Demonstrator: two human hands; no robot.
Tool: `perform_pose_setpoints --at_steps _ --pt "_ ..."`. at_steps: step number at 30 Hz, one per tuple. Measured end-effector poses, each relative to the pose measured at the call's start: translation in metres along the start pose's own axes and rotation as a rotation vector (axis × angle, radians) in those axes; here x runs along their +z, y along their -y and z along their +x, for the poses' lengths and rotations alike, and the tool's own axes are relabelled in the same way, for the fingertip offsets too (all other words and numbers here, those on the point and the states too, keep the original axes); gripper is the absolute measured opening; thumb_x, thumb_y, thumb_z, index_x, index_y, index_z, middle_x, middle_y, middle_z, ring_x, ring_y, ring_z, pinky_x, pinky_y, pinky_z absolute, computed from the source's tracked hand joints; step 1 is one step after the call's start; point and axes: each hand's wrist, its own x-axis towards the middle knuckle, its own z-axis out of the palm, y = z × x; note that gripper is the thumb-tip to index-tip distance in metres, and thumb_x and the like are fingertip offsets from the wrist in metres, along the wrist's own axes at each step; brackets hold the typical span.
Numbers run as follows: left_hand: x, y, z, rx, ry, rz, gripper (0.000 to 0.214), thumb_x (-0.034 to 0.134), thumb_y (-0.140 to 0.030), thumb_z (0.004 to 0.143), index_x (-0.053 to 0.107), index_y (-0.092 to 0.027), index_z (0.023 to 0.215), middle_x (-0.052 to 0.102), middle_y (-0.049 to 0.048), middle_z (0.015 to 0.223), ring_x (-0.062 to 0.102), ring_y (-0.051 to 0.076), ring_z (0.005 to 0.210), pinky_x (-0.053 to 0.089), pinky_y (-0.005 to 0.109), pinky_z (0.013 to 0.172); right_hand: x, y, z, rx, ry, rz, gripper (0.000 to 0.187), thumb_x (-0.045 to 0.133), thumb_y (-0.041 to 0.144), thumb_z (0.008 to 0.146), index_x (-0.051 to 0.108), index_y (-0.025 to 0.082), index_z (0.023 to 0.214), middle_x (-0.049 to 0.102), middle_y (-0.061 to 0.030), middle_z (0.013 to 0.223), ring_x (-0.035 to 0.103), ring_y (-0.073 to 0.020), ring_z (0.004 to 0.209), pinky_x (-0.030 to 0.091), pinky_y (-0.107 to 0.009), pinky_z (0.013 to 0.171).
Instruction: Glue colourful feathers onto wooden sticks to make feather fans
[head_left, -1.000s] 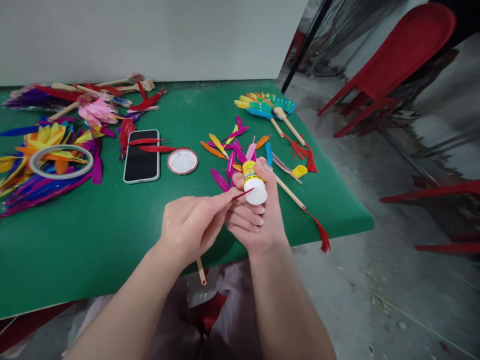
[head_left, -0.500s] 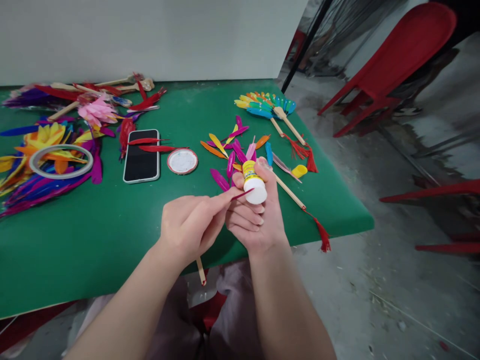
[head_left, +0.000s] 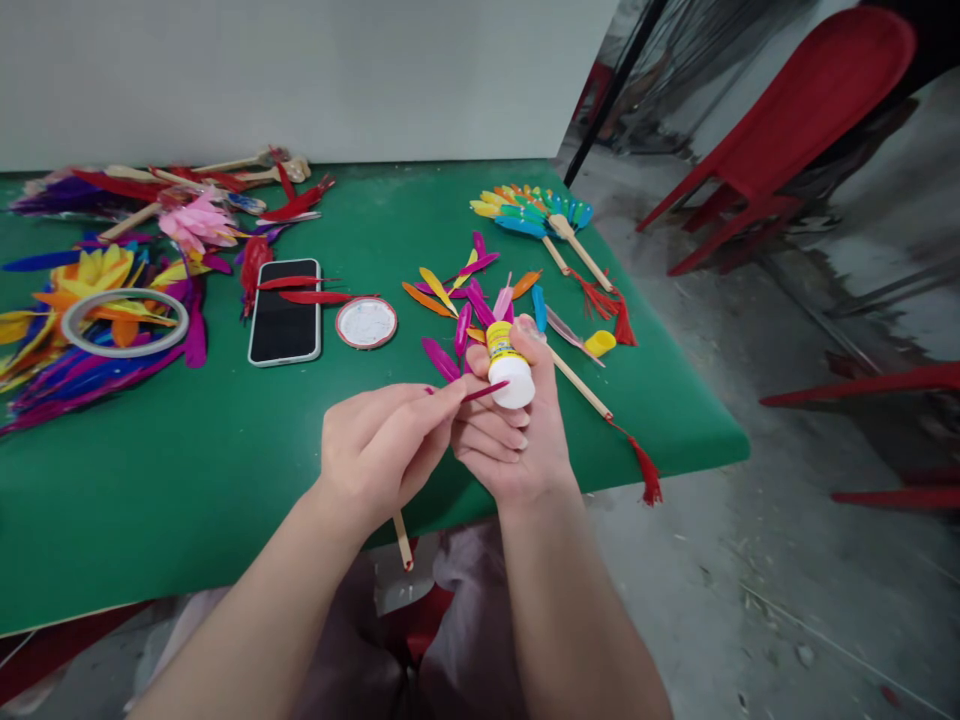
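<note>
My left hand (head_left: 382, 440) pinches a thin dark red feather (head_left: 484, 392) between thumb and fingers. The feather's tip meets the white end of a small glue bottle (head_left: 510, 370) with a yellow label. That bottle is gripped by my right hand (head_left: 514, 440), tilted so its white end faces me. Behind the hands lie loose magenta, yellow and orange feathers (head_left: 461, 330). A wooden stick (head_left: 581, 385) with a red tassel lies to the right of the bottle, near a yellow cap (head_left: 600, 343). Another stick (head_left: 403, 542) pokes out past the table edge below my left hand.
On the green table (head_left: 225, 480) are a phone (head_left: 285, 330) with red feathers across it, a round white lid (head_left: 366, 323), and a tape ring (head_left: 124, 350) on a feather pile. A feather fan (head_left: 536, 212) lies at the back right. Red chairs (head_left: 817, 110) stand beyond.
My left hand has shifted very slightly, and more of the dark red feather shows beyond its fingers. My right hand and the bottle are practically still.
</note>
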Motion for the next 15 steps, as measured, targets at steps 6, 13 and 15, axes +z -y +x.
perform_pose_setpoints --at_steps 6,13,15 --pt "-0.0013 -0.0007 0.0001 -0.177 0.019 -0.185 0.018 0.059 -0.007 0.078 0.059 -0.016 0.094 0.065 -0.0004 0.075 0.061 0.007 0.066 0.048 0.015 0.056 0.0002 -0.0004 -0.0009 -0.010 0.008 -0.014 0.051 0.037 0.056 0.085 0.055 0.016 0.058 0.027 0.0117 0.030 0.015 -0.0006 0.022 0.009 -0.011 0.022" --pt "-0.0004 -0.0020 -0.0012 -0.207 0.042 -0.274 0.022 0.059 -0.005 0.076 0.060 -0.016 0.096 0.065 -0.0001 0.078 0.060 0.007 0.067 0.046 0.014 0.054 0.0001 -0.0007 0.0003 -0.021 -0.001 -0.032 0.048 0.041 0.054 0.084 0.056 0.016 0.058 0.026 0.0120 0.028 0.014 -0.0010 0.022 0.009 -0.011 0.022" --pt "0.0004 -0.0022 -0.0009 -0.197 0.044 -0.272 0.021 0.060 -0.005 0.076 0.060 -0.015 0.095 0.066 0.0002 0.078 0.060 0.007 0.068 0.046 0.014 0.054 0.0002 -0.0006 0.0003 -0.020 -0.011 -0.039 0.048 0.043 0.055 0.083 0.056 0.016 0.058 0.025 0.0122 0.028 0.014 -0.0010 0.022 0.009 -0.011 0.022"
